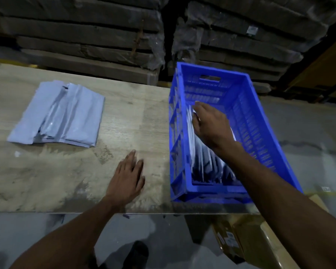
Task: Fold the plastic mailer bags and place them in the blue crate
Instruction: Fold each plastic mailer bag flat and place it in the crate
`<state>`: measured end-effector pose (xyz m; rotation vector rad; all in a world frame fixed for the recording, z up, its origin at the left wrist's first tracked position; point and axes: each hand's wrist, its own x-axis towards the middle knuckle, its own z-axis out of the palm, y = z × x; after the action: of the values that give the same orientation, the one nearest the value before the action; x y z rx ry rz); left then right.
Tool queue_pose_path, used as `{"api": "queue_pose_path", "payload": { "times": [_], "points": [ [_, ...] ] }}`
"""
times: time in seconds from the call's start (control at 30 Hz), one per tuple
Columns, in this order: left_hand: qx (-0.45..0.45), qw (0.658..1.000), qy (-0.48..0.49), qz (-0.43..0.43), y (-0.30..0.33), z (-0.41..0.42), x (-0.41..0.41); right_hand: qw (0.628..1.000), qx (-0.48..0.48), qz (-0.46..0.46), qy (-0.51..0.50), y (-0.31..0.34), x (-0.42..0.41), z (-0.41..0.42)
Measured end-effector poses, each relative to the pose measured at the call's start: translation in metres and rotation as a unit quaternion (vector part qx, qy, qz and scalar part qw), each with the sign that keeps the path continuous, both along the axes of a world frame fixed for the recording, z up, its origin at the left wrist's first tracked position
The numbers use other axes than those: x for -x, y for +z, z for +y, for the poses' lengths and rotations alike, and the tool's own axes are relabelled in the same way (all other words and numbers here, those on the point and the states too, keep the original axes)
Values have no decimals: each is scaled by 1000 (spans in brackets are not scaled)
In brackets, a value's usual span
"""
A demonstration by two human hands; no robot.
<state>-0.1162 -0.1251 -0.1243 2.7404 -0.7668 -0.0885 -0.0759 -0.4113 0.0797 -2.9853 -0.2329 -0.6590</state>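
right hand (209,125) reaches into the blue slatted plastic crate (264,121), fingers loose over folded white mailers (204,162) beneath, grasp unclear | left hand (127,179) flat, relaxed, bracing on pale wooden table (134,117) | grey-blue unfolded plastic mailer stack (60,115) far beyond left hand, awaiting folding

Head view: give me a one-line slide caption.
Right hand reaches into the blue crate over folded mailers; left hand lies flat on the table near the unfolded stack.

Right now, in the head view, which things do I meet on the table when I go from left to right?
Pile of unfolded mailer bags → left hand flat on the table → blue crate, with the right hand inside it, over the folded bags.
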Motion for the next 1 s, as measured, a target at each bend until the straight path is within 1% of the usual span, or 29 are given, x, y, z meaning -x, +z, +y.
{"api": "queue_pose_path", "payload": {
  "times": [0.07,0.13,0.23,0.3,0.37,0.43,0.5,0.6,0.73,0.8,0.9,1.0],
  "points": [
    [-19,999,33,1,-2,32,3,999,-17,-19,47,6,-17,34],
    [-39,996,79,7,-5,69,5,995,-37,-15,86,7,-33,76],
    [-46,989,140,15,-4,111,3,990,-48,41,129,-7,-48,136],
    [-39,984,175,15,-4,137,1,982,-39,80,164,-31,-52,171],
    [-35,978,205,15,-7,163,-1,971,-31,138,191,-59,-53,200],
    [-39,971,234,14,-9,182,-8,959,2,192,210,-87,-52,220],
    [-44,966,256,18,-8,193,-18,948,31,209,239,-110,-54,234],
    [-48,960,275,12,-7,195,-29,946,52,187,258,-138,-64,247],
    [-56,958,282,-4,-9,193,-31,963,18,119,240,-161,-87,260],
    [-53,957,285,-9,-9,194,-32,966,-7,113,232,-167,-97,268],
    [-65,956,287,-14,-11,193,-32,962,-22,131,238,-172,-105,278],
    [-80,955,284,-17,-12,194,-33,963,-14,104,249,-177,-115,284]
  ]
}}
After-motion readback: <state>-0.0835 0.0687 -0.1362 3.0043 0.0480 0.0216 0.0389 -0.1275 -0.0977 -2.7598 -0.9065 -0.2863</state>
